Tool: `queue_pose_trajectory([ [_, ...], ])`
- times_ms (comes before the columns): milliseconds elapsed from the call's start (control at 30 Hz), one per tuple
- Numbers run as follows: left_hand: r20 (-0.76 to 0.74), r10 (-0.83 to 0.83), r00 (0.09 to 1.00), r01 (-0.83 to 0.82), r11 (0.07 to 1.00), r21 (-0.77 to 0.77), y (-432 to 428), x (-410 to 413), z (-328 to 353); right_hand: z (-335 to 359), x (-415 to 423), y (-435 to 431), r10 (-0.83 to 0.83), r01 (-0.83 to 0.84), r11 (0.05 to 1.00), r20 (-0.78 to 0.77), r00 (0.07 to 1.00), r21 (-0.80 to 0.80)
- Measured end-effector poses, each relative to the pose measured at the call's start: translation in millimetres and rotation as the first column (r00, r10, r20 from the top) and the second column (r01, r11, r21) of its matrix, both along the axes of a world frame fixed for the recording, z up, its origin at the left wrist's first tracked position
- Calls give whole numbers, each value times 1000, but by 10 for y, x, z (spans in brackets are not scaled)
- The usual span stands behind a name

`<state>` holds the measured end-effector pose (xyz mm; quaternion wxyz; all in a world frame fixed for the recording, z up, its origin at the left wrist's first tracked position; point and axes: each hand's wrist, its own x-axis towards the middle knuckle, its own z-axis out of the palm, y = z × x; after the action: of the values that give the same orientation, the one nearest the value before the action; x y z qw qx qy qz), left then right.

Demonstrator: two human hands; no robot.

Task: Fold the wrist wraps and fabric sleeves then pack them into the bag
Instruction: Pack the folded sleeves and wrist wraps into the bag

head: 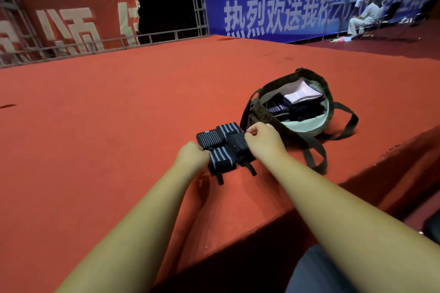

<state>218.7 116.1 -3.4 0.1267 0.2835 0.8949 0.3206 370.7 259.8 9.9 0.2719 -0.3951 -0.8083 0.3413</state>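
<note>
Both hands, left hand (192, 153) and right hand (264, 137), gripped the wrist wraps (222, 144); the bag (262, 112) gaped upper right, nearest the right hand.

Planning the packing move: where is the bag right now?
In the head view the bag lies open on the red carpet, right of centre, just beyond the right hand and right of the striped wrist wraps.

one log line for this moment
stage: folding | left hand: grips wrist wraps | right hand: pinches them | bag: open, dark and white items inside
</note>
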Motion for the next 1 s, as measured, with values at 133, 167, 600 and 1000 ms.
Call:
queue_pose_trajectory([
  [133, 105, 90, 990, -95, 994, 47, -11, -29, -357, -210, -42, 92, -108, 119, 970, 64, 992, -212],
  [167, 131, 94, 987, -102, 993, 51, 1, -47, -436, -279, -58, 124, -115, 131, 957, 74, 991, -258],
  [600, -90, 232, 968, -218, 965, 147, 116, 258, -822, -603, -308, 241, -88, 147, 950, 216, 972, -274],
  [1000, -180, 296, 938, -214, 904, 371, 127, 275, -903, -566, -161, 168, -12, -16, 920, -70, 997, -392],
])
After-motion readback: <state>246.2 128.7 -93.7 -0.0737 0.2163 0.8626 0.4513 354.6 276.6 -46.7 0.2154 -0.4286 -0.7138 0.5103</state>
